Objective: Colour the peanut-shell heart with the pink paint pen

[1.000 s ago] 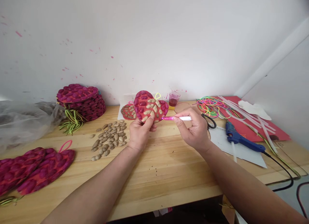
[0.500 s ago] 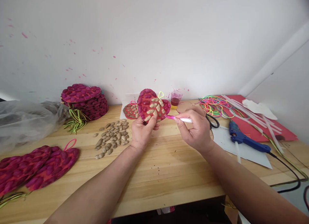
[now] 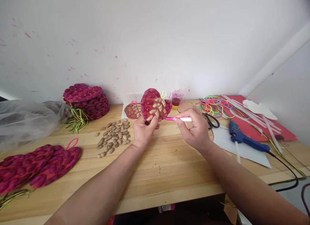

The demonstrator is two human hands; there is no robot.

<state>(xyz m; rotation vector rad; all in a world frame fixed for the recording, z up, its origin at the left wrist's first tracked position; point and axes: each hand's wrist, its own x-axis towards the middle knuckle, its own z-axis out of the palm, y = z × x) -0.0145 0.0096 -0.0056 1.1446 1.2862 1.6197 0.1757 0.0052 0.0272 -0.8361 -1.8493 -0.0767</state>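
My left hand [image 3: 145,130] grips the lower edge of a red heart-shaped piece [image 3: 151,103] covered with peanuts, thumb in front. Its rim and left side are painted magenta, while peanuts [image 3: 158,106] toward the middle and right keep their tan shells. A yellow loop [image 3: 163,94] sticks up from its top. Between the thumb and fingers of my right hand [image 3: 195,129] is a white-handled paintbrush [image 3: 185,119] with a magenta-stained front end. Its tip is at the piece's lower right edge; whether it touches cannot be made out.
Loose peanuts [image 3: 115,137] lie left of my hands. Behind stand another peanut-covered piece [image 3: 132,110] and a cup of dark red paint [image 3: 177,99]. Painted pieces are stacked [image 3: 84,100] at left. Scissors [image 3: 211,120], colored cords [image 3: 215,106] and a blue glue gun [image 3: 249,141] lie at right.
The brush tip has shifted slightly left and down along the piece's lower right edge. The piece stays in my left hand, and the whole view has moved a little.
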